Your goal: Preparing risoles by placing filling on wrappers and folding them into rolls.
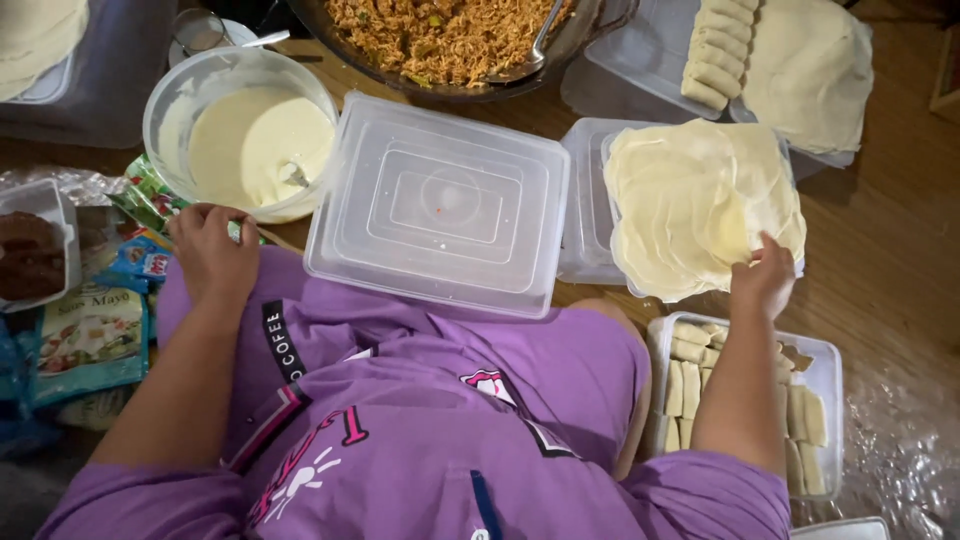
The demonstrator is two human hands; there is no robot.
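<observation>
On brown wooden floor [890, 250], frame centre: upturned clear plastic lid [440, 203]. Right hand [762, 280] fingers pinch thin pale round wrapper stack [690, 195]; left hand [212, 250] curled beside clear batter bowl [165, 110], grip unclear.

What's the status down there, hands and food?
Right hand pinching top wrapper. Left hand resting by batter bowl. Upturned box between them.

Beside the clear plastic upturned box [438, 203], pale cream round wrappers [690, 200], off-white batter in a translucent bowl [170, 110], orange-brown shredded filling [440, 35], purple shirt [420, 440].
</observation>
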